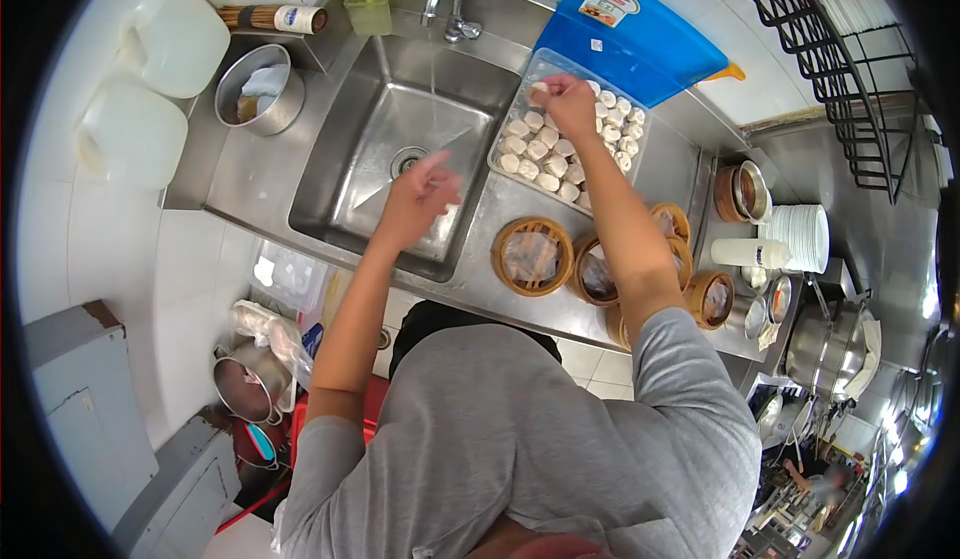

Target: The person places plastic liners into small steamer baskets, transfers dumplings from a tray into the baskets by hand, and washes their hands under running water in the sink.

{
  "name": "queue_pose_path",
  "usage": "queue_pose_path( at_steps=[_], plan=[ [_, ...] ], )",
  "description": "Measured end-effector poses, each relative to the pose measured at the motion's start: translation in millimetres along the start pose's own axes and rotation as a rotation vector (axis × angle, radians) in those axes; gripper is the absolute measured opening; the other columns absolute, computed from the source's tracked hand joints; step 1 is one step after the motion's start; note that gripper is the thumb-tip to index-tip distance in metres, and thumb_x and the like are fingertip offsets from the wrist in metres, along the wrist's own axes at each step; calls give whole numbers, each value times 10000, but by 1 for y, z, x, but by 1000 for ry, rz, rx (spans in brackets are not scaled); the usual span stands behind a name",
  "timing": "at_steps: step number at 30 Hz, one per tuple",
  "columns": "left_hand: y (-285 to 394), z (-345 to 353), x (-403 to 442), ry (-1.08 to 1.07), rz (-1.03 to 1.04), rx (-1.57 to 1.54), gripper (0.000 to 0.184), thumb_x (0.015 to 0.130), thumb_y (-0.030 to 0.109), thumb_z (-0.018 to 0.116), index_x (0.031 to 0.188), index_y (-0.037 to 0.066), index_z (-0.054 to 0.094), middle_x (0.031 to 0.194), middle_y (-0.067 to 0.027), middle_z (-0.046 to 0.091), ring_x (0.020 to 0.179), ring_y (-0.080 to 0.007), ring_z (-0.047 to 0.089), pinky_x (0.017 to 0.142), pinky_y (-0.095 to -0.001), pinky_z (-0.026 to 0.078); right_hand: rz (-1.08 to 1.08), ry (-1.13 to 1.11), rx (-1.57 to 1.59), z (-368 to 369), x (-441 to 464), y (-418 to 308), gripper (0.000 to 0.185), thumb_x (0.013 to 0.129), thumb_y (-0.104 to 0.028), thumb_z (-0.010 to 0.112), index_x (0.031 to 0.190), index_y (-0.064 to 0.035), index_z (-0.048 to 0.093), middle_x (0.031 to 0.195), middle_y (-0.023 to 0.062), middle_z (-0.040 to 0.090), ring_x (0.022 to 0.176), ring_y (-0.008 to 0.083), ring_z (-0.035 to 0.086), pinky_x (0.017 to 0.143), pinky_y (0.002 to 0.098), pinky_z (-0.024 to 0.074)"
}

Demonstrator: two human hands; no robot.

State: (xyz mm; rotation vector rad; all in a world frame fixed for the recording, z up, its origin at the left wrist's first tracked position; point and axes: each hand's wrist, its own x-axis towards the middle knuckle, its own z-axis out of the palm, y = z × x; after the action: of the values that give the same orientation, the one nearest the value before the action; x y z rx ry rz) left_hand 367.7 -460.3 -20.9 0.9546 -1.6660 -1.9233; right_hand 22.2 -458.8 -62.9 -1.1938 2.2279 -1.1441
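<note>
My right hand (pixel 568 105) is at the upper left of a clear plastic tray (pixel 493 167), its fingers pinched on a small whitish dumpling (pixel 538 90). Rows of similar pale dumplings (pixel 547 137) fill much of the tray. Over the steel sink (pixel 345 221), my left hand (pixel 425 194) hovers with its fingers apart, slightly blurred, holding nothing that I can make out. Nearest to me on the counter sits a round bamboo steamer (pixel 503 277) with a thin sheet inside. More steamers (pixel 590 294) stand beside it, partly hidden by my right forearm.
Water runs from the faucet (pixel 455 27) into the sink. A blue lid (pixel 600 49) leans behind the tray. A soap bottle (pixel 370 14) and metal pot (pixel 285 104) stand at left. White plates (pixel 800 237), a squeeze bottle (pixel 745 252) and an overhead wire rack (pixel 850 84) are at right.
</note>
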Motion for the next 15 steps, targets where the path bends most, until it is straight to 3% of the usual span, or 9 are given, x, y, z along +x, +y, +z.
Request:
queue_pose_path(
  at_steps=[3,6,7,10,11,13,15],
  plan=[
    [15,21,23,-4,-155,-411,564,1031,269,662,1488,-5,479,1175,-122,708,939,-183,734,781,-301,582,-89,-184,192,-7,-66,-65,392,712,-216,927,1038,-62,772,789,27,698,703,112,649,676,263,538],
    [-11,18,39,-300,-168,-768,526,1042,281,648,1467,5,508,1197,-116,702,992,-235,737,804,-330,588,-277,-406,204,-9,-118,-107,408,731,-205,917,1079,-58,762,863,29,709,754,108,662,670,264,538],
    [-19,17,38,-280,-164,-758,504,1040,268,651,1454,10,523,1194,-113,702,998,-242,737,806,-331,589,-359,-474,207,-11,-124,-114,417,736,-204,913,1093,-55,758,888,34,715,772,111,668,670,266,539],
    [-30,9,23,-218,-166,-696,439,1029,221,666,1409,25,571,1184,-102,706,1010,-248,738,805,-329,593,-324,-412,191,-21,-104,-98,442,730,-152,892,1134,-52,745,933,65,727,818,134,678,694,282,553],
    [-25,4,15,-195,-175,-653,417,1021,200,674,1391,28,588,1181,-97,707,1011,-242,738,802,-326,594,-325,-356,71,-20,-79,-70,466,725,-153,854,1170,-71,742,1015,112,747,875,217,718,757,350,590],
    [-20,-2,0,-160,-173,-590,402,1006,152,685,1380,28,606,1196,-101,710,1006,-232,741,793,-316,596,-316,-289,-537,-25,-44,-52,453,726,-171,805,1167,-85,747,1081,153,752,955,309,734,850,427,602],
    [-19,-8,-12,-139,-153,-547,418,989,99,690,1392,24,607,1232,-121,712,994,-225,745,783,-304,596,-287,-368,-737,-13,-21,-33,422,724,-180,766,1138,-98,754,1105,180,750,1029,369,722,909,472,593]
  ],
)
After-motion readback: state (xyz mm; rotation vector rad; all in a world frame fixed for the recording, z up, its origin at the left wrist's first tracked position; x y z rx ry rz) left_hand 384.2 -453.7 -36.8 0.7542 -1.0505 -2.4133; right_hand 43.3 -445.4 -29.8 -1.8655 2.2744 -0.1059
